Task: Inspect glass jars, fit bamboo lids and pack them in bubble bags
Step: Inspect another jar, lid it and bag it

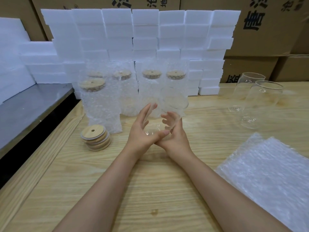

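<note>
Both hands hold a clear glass jar [156, 126] tilted above the wooden table [150, 181], base toward me. My left hand [142, 129] cups its left side with the thumb under the base. My right hand [173, 131] wraps the right side. A stack of bamboo lids [95, 137] sits to the left. Several lidded jars in bubble bags [100, 104] stand behind. Two bare glass jars [260, 102] stand at right. A pile of flat bubble bags [267, 174] lies at the right front.
White foam blocks [133, 39] are stacked in a wall at the back. Cardboard boxes [267, 30] rise behind them. A dark metal surface [30, 106] adjoins the table's left edge.
</note>
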A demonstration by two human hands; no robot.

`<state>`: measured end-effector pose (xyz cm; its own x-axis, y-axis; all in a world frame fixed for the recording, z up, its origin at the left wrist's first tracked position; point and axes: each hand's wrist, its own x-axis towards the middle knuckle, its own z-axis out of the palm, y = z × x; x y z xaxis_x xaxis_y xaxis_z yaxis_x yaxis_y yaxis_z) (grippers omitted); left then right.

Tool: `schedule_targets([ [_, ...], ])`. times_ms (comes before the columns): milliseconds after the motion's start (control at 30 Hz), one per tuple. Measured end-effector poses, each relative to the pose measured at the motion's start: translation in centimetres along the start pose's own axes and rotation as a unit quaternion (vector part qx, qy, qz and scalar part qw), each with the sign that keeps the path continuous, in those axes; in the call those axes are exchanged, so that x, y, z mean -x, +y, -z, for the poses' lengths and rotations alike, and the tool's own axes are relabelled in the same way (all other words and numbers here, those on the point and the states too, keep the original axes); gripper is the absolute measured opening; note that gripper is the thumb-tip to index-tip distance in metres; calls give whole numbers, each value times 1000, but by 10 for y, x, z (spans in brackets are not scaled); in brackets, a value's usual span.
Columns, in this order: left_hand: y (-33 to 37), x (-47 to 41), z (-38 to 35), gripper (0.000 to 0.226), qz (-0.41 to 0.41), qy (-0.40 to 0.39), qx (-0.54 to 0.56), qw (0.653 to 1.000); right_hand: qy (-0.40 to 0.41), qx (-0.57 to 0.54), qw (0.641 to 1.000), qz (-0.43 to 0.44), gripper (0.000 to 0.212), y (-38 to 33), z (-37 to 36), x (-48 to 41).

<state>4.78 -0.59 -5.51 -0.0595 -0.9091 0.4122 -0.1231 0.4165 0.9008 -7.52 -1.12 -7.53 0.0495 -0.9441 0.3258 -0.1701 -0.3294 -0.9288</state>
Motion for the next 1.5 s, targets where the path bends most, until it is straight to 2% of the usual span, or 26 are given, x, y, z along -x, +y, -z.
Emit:
schedule_targets([
  [167, -1, -1, 1, 96, -29, -6, -5, 1000, -3, 20, 1000, 14, 81, 4, 2, -4],
  [400, -6, -1, 6, 85, -69, -13, -45, 997, -24, 68, 997, 39, 85, 2, 2, -4],
  [533, -13, -2, 6, 83, -93, -21, -50, 994, -1, 108, 991, 74, 86, -4, 1, -4],
  [767, -19, -4, 2, 81, -130, -5, -85, 988, -13, 115, 992, 49, 59, 0, 2, -7],
  [833, -19, -5, 3, 83, -134, 3, -93, 987, -3, 112, 993, 45, 57, -3, 1, -7],
  [1000, -17, -7, 4, 90, -150, 16, -102, 983, 25, 101, 993, 62, 86, -7, 5, -2],
  [1167, -17, -6, 5, 88, -107, 24, -99, 989, 12, 86, 995, 57, 81, -5, 5, -2],
  [1300, -21, -7, 6, 90, -104, 18, -74, 992, 24, 64, 997, 44, 88, -2, 5, -1],
  [1500, -19, -5, 8, 91, -101, -5, -46, 994, 33, 98, 991, 83, 86, -6, 3, 0],
])
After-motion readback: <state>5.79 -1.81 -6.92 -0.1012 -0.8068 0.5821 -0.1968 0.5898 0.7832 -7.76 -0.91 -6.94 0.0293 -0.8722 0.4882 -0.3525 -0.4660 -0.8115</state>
